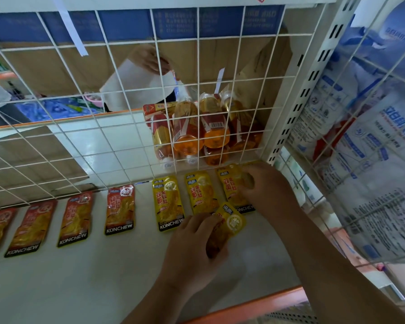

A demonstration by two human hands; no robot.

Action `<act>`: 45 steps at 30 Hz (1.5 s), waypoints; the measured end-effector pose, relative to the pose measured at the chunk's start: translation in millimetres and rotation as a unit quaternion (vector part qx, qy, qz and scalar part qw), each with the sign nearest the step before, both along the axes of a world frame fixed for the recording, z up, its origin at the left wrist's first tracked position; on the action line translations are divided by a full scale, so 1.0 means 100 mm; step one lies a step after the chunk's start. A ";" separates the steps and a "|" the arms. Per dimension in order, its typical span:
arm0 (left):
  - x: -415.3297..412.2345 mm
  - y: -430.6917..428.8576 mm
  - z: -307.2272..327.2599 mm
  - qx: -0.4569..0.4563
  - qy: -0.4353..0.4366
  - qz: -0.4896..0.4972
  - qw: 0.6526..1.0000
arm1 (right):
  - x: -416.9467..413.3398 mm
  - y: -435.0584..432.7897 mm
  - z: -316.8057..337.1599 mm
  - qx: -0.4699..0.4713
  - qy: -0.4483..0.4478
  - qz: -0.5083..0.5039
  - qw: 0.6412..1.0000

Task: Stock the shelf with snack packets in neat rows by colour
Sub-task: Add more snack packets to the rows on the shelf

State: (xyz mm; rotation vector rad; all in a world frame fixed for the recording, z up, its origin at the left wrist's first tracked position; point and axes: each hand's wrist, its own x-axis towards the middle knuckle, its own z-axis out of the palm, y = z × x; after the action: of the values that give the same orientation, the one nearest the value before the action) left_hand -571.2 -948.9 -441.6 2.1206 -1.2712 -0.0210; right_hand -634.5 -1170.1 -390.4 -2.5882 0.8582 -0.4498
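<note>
Snack packets (119,209) lie flat in one row along the far edge of the shelf (91,284), just in front of the wire grid (80,146), with red ones on the left and yellow ones on the right. Our left hand (192,249) grips a loose yellow packet (232,222) near the row, its fingers curled round the lower half. Our right hand (267,190) lies on the rightmost yellow packet (232,190), fingers bent over its upper part; whether they pinch it or only press it we cannot tell. We judge these pouches light, thin and soft, with glossy film that probably slides easily on the smooth shelf. They are best held by a sealed edge or a corner, not the soft middle. A flat press should nudge one straight without disturbing its neighbours.
</note>
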 end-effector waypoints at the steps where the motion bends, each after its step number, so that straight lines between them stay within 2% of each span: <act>1: 0.00 0.00 0.00 0.001 0.001 0.001 1.000 | 0.03 0.04 0.01 0.005 0.015 0.009 1.000; 10: 0.00 0.00 0.02 -0.009 -0.005 0.004 1.000 | 0.18 0.21 0.03 -0.040 0.089 0.010 0.995; 16: -0.01 0.00 0.01 -0.012 -0.005 0.001 1.000 | 0.16 0.20 0.00 -0.042 0.083 0.010 0.996; 19: -0.01 0.02 0.03 -0.023 0.010 0.008 1.000 | 0.05 0.24 0.06 -0.011 0.014 -0.024 1.000; 22: -0.02 0.09 0.08 -0.056 0.048 0.054 0.996 | -0.24 0.45 0.13 0.067 -0.057 -0.052 0.995; 26: -0.10 0.26 0.09 -0.051 0.066 0.109 0.991 | -0.63 1.07 -0.07 0.126 -0.012 0.001 0.992; 29: -0.13 0.42 0.03 -0.025 0.073 0.065 0.995 | -0.73 1.40 -0.25 0.167 0.019 0.028 0.985; 32: -0.10 0.54 -0.03 -0.015 0.005 -0.037 0.999 | -0.75 1.43 -0.21 0.139 0.051 -0.013 0.989; 35: -0.02 0.63 -0.08 -0.012 -0.067 -0.133 0.989 | -0.73 1.45 -0.12 0.077 0.140 -0.021 0.987; 40: 0.28 0.86 -0.09 -0.012 -0.067 -0.104 0.992 | -0.60 1.62 -0.07 0.030 0.204 -0.037 0.978; 42: 0.42 0.98 -0.08 -0.001 -0.093 -0.111 0.990 | -0.54 1.69 -0.09 0.022 0.222 -0.035 0.974; 45: 0.64 1.15 -0.06 0.010 -0.123 -0.099 0.987 | -0.44 1.77 -0.13 0.019 0.167 -0.038 0.985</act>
State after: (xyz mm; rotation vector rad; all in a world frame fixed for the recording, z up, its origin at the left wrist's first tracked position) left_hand -507.0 -833.8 -448.0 2.0526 -1.6279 0.1481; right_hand -679.0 -993.0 -403.2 -2.6423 1.0647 -0.0161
